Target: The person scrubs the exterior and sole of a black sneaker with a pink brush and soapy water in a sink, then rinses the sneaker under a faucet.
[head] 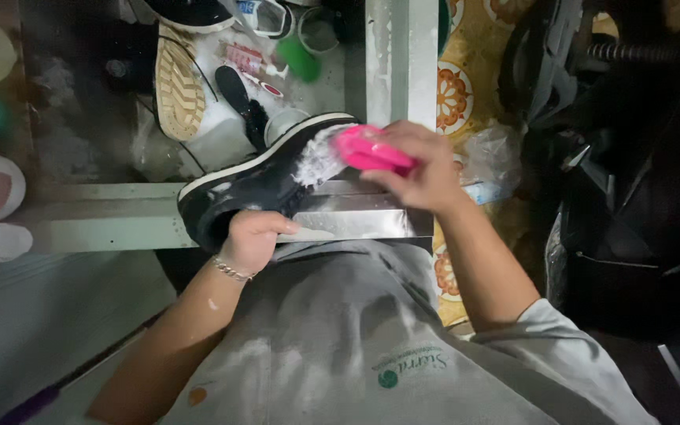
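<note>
1. The left hand [252, 238] grips one end of a black shoe [265, 181], its fingers [281, 227] curled around the edge and closed on it; a thin metal chain bracelet [232, 271] sits on the wrist.
2. The shoe has a dark, glossy upper and a white rubber band running along the sole. It lies slanted across the metal rim [120, 212] of a wet steel surface, just above the person's lap.
3. The right hand [426, 169] is wrapped shut around a bright pink brush [371, 151] of smooth plastic, rounded in shape. Its white bristles press against the far end of the shoe.
4. White foam [320, 157] covers the shoe where the bristles touch, and thinner smears of it speckle the upper.
5. Farther back on the wet surface a second shoe lies upturned, showing a tan sole [179, 86] with a ridged, deeply grooved tread.
6. Beside it are a black shoe insert [235, 90], a green bottle [299, 59] and a small tube [249, 59], all well apart from the hands.
7. A round white lid [4, 242] rests at the left edge.
8. To the right, the floor [458, 94] shows yellow tiles with an orange floral pattern, and a crumpled clear plastic bag [489, 157] lies near the right hand.
9. The person wears a grey shirt [340, 338], soft and dusted with pale marks.
</note>
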